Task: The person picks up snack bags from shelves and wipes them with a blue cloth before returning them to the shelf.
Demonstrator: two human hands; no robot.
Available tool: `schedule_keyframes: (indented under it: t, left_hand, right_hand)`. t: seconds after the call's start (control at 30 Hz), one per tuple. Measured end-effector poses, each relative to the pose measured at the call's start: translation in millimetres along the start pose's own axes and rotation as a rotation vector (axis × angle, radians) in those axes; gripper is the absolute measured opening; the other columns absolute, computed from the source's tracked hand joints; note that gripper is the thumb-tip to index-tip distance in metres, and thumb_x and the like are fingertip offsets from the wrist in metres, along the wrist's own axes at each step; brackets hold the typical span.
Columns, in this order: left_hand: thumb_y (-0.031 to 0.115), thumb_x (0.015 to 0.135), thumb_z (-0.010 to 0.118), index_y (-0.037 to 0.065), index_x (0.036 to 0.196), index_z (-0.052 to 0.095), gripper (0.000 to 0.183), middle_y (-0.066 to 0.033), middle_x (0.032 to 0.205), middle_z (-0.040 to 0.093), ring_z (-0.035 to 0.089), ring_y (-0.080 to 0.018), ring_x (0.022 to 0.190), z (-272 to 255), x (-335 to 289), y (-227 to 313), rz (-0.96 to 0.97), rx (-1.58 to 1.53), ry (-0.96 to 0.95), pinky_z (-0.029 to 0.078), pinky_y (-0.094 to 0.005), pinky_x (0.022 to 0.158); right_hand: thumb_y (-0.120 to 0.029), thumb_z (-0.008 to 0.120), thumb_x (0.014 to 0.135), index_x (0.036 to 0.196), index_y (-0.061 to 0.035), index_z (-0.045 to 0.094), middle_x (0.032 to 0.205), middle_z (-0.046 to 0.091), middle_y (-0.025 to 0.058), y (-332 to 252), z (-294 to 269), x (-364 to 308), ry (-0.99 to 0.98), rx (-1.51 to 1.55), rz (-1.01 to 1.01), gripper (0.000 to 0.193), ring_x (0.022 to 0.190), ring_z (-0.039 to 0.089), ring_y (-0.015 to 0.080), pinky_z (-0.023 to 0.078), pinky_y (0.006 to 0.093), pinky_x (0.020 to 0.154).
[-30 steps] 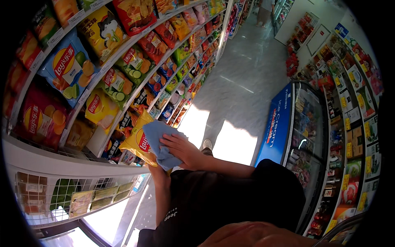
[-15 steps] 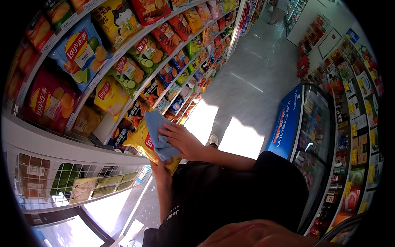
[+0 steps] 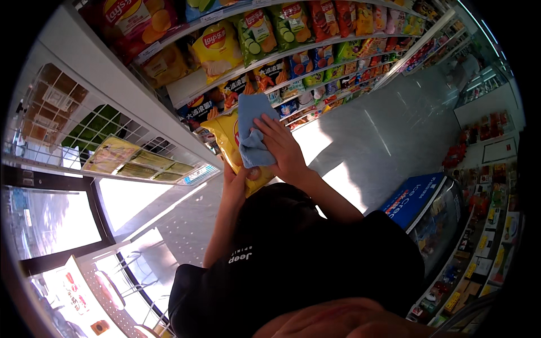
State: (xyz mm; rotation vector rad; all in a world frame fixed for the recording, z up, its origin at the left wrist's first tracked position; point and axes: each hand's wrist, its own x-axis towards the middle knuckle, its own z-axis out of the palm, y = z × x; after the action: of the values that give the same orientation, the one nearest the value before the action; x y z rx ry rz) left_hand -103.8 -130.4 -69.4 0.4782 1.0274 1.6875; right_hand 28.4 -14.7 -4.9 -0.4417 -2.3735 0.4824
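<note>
A yellow bag of potato chips (image 3: 226,134) is held up in front of my chest, close to the snack shelves. My left hand (image 3: 233,179) grips its lower end, thumb on the front, with the other fingers hidden behind. My right hand (image 3: 282,147) presses a folded light-blue cloth (image 3: 253,112) against the bag's front, fingers lying over the cloth. The cloth covers much of the bag and sticks up past its top right edge.
Shelves (image 3: 183,90) of colourful snack bags run along the far side. A white wire rack (image 3: 73,121) with packets hangs at the left. An ice cream freezer (image 3: 414,197) and stocked shelves (image 3: 479,236) stand at the right. Sunlit grey floor (image 3: 366,132) lies beyond my hands.
My view has turned, so the shelves appear higher and farther right, and more of the doorway side shows at left. Both hands still hold the bag and cloth together.
</note>
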Motion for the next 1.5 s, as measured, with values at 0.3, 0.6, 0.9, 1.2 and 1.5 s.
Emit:
schedule_keyframes:
  t: [0.3, 0.6, 0.9, 1.2, 1.5]
  left_hand:
    - [0.008, 0.090, 0.063, 0.005, 0.140, 0.033, 0.059, -0.0069, 0.124, 0.053, 0.053, -0.0152, 0.111, 9.7, -7.5, -3.8, 0.094, 0.056, -0.086, 0.046, -0.0295, 0.093]
    - [0.005, 0.083, 0.068, 0.004, 0.141, 0.032, 0.068, -0.0074, 0.125, 0.052, 0.052, -0.0166, 0.114, 24.2, -0.7, -10.4, 0.129, 0.161, -0.194, 0.045, -0.0317, 0.096]
    - [0.007, 0.081, 0.070, 0.007, 0.149, 0.020, 0.084, -0.0106, 0.129, 0.052, 0.049, -0.0183, 0.120, 40.5, -3.8, -0.1, -0.113, 0.344, -0.293, 0.043, -0.0317, 0.098]
    - [0.012, 0.096, 0.053, 0.014, 0.150, 0.016, 0.066, -0.0082, 0.139, 0.042, 0.048, -0.0190, 0.122, 20.8, 1.8, -7.6, -0.029, -0.012, -0.095, 0.044, -0.0358, 0.099]
    - [0.024, 0.104, 0.036, 0.016, 0.143, 0.025, 0.041, -0.0150, 0.135, 0.046, 0.054, -0.0293, 0.118, -17.2, 7.5, -0.3, -0.051, -0.467, 0.083, 0.053, -0.0404, 0.093]
  right_hand:
    - [-0.017, 0.057, 0.081, 0.130, 0.0002, 0.053, 0.140, 0.048, 0.0175, -8.6, 1.9, -40.7, -0.042, -0.076, -0.013, 0.052, 0.133, 0.041, 0.0379, 0.027, 0.0508, 0.111]
    - [-0.019, 0.054, 0.083, 0.126, -0.0015, 0.056, 0.140, 0.049, 0.0153, -8.5, -17.3, -25.2, -0.034, -0.073, -0.048, 0.047, 0.133, 0.041, 0.0375, 0.028, 0.0520, 0.110]
    - [-0.030, 0.060, 0.079, 0.122, -0.0016, 0.059, 0.137, 0.052, 0.0116, 2.7, -22.7, -13.9, 0.078, -0.115, 0.018, 0.051, 0.132, 0.043, 0.0360, 0.028, 0.0534, 0.109]
    - [-0.021, 0.054, 0.082, 0.123, -0.0006, 0.057, 0.136, 0.053, 0.0124, 4.1, -13.7, -2.2, -0.139, 0.033, -0.001, 0.046, 0.134, 0.041, 0.0348, 0.029, 0.0480, 0.111]
    - [-0.024, 0.061, 0.077, 0.118, -0.0022, 0.059, 0.141, 0.049, 0.0096, -29.9, 22.8, -34.8, -0.380, 0.053, -0.234, 0.047, 0.136, 0.038, 0.0317, 0.025, 0.0510, 0.112]
